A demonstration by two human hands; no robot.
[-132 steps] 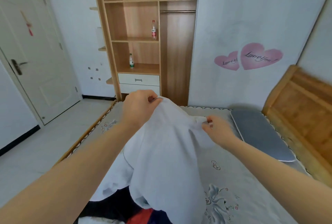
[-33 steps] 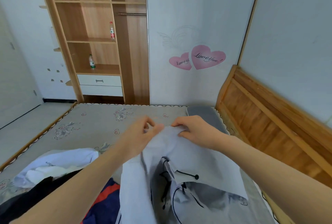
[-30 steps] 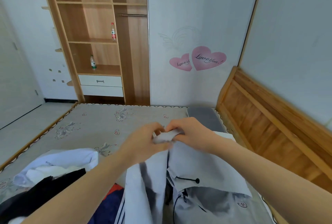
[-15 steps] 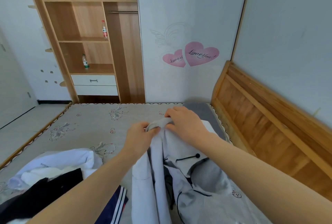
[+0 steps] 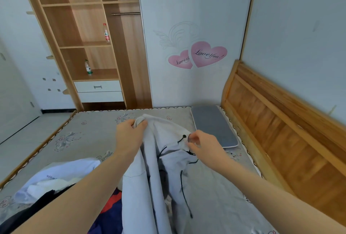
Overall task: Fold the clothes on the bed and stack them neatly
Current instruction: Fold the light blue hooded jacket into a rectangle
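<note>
We see a pale grey hoodie (image 5: 149, 177) lying lengthwise on the bed (image 5: 89, 136), running from the bottom edge of the view up toward twelve o'clock, with its black drawstring (image 5: 182, 183) trailing down its right half. Our left hand (image 5: 130, 136) has its fingers curled round a bunched fold at the garment's far end and lifts that end slightly off the mattress. Our right hand (image 5: 203, 144), at about two o'clock from the left, pinches the cloth just beside the drawstring's round black toggle (image 5: 184, 136); thumb and forefinger are closed on the fabric while the other fingers curl loosely. The two hands are apart, each holding its own part of the hoodie.

At about eight o'clock from the hoodie lies the pile of unfolded clothes (image 5: 56, 183): a white garment on top, a black one beneath it, and a navy and red piece (image 5: 110, 213) touching the hoodie's left edge.

A flat grey pillow (image 5: 213, 125) rests at the head of the bed, at two o'clock, just beside the wooden headboard (image 5: 271, 121). Beyond the foot of the mattress stands an open wooden wardrobe (image 5: 119, 50) with two bottles, one (image 5: 106, 32) on an upper shelf and one (image 5: 88, 67) on the shelf below, above white drawers (image 5: 98, 91). On the wall at twelve o'clock are two pink heart stickers (image 5: 202, 55).
</note>
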